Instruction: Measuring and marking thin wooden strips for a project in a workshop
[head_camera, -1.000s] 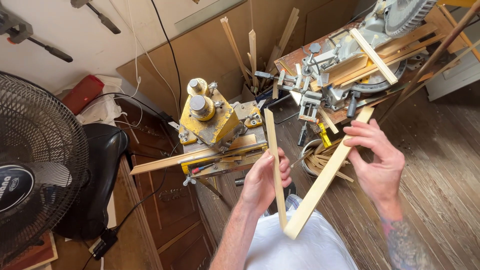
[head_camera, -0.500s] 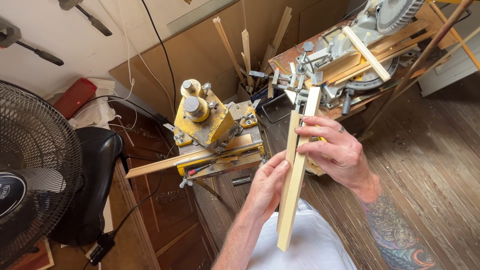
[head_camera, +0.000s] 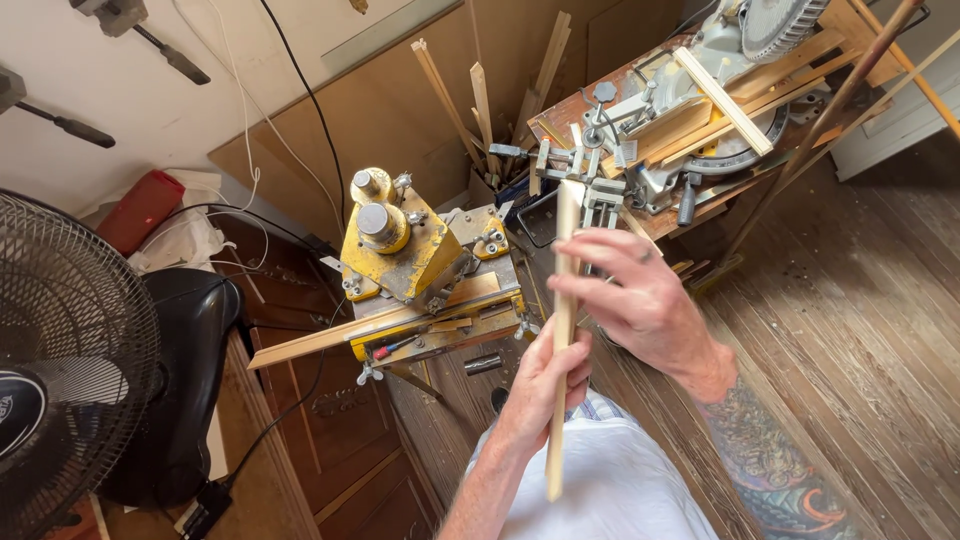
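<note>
A person standing in a cluttered woodshop holds a pale wooden strip (head_camera: 562, 330) upright in front of the chest, over a dark plank floor (head_camera: 860, 330). The strip is long, thin and square-edged, of light unfinished wood, with a cleanly cut top end. It may be two strips pressed face to face; from here that cannot be told.

The left hand (head_camera: 545, 385) is closed around the lower half of the strip, fingers curled over its front and the thumb behind. The right hand (head_camera: 635, 295) grips higher up, fingers folded across the wood so that the knuckles face out; a ring shows on one finger and a tattoo covers the forearm below. Both hands are clamped on the same piece, the right just above the left and nearly touching it.

The strip's long axis runs almost straight up and down in the head view, the top end leaning very slightly right. That top end points toward a mitre saw (head_camera: 720, 90) on a wooden bench at the far side; the bottom end hangs free in front of the person's white shirt (head_camera: 620, 490).

Left of the hands stands a yellow machine (head_camera: 400, 250) with a longer moulding (head_camera: 380, 322) lying across its bed. A black floor fan (head_camera: 60, 370) fills the left edge.
</note>
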